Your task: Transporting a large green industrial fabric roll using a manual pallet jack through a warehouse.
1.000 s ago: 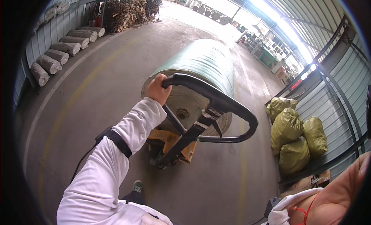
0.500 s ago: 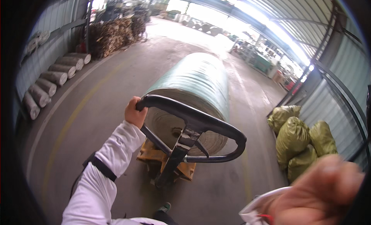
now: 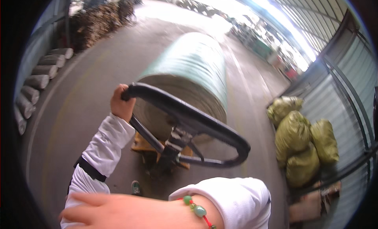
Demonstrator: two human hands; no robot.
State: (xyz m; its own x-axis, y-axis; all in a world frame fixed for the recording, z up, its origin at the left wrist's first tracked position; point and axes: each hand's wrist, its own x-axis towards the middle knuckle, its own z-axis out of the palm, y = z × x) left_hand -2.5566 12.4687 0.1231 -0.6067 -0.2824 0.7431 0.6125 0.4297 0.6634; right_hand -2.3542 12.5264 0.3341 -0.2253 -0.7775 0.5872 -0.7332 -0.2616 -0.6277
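My left hand (image 3: 122, 103) is closed round the left end of the black loop handle (image 3: 173, 105) of a pallet truck. Beyond the handle lies a big roll of pale green-wrapped sheet material (image 3: 193, 59), its layered end towards me. It rests over the truck's yellow-orange base (image 3: 141, 144), which the handle partly hides. My right hand (image 3: 118, 211) reaches across low in front of me, off the handle, its fingers apart over my left sleeve (image 3: 104, 140). Whether it touches the sleeve I cannot tell. A beaded red-cord bracelet (image 3: 200, 211) circles the right wrist.
Stuffed yellow-green sacks (image 3: 293, 132) stand along the right metal wall (image 3: 338, 107), with a cardboard piece (image 3: 305, 207) nearer. Several grey rolls (image 3: 38, 81) line the left wall. A brown stack (image 3: 100, 22) is further back. The concrete floor (image 3: 84, 79) has painted lines.
My right hand has swung from the lower right across to the lower left, over my left forearm. My left hand keeps its grip on the handle. The sacks appear nearer.
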